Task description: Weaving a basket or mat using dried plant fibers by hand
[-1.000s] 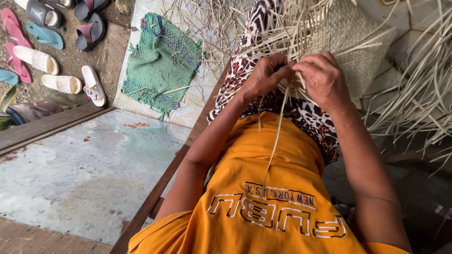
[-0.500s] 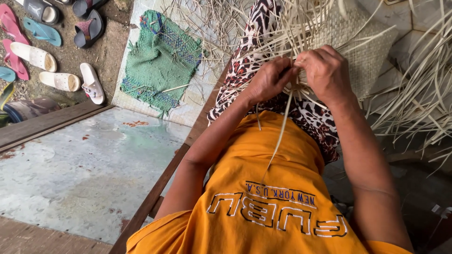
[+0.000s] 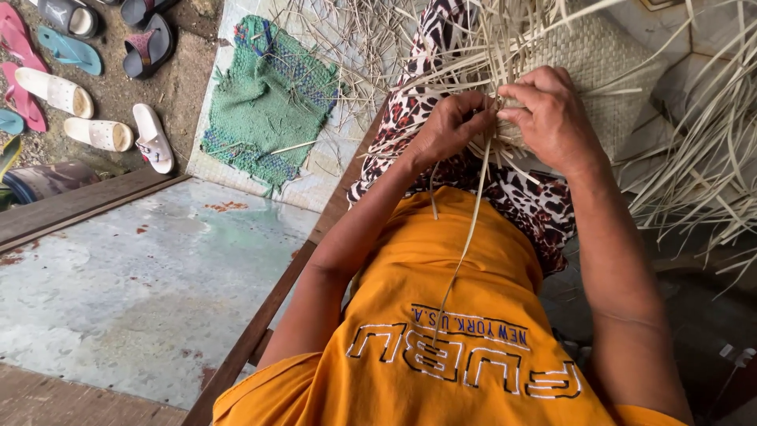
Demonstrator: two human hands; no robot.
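A: Since the earlier frames the left hand (image 3: 451, 126) had slid a bit toward the right hand (image 3: 552, 118); both now met at the edge of the woven mat (image 3: 599, 63), fingertips nearly touching.

B: Closed on anything?

A: Both pinched on pale straw strips at the weave's edge. One long strip (image 3: 467, 237) hung from between them down over the orange shirt (image 3: 449, 315), lying straighter than a second before.

B: Meaning?

A: My read: that strand was being tucked or tightened into the edge, so the weaving had gone on by only a small step. The mat looked no bigger.

B: Where was the mat?

A: On the lap, over the leopard-print cloth (image 3: 536, 205), loose strips (image 3: 710, 158) fanning out right and top.

B: Around it?

A: Wooden beam (image 3: 260, 331) along the left leg, stained concrete slab (image 3: 142, 276) beyond, a green knitted rag (image 3: 268, 102) on a pale mat, sandals (image 3: 102, 134) on the dirt top left. None of that had shifted.
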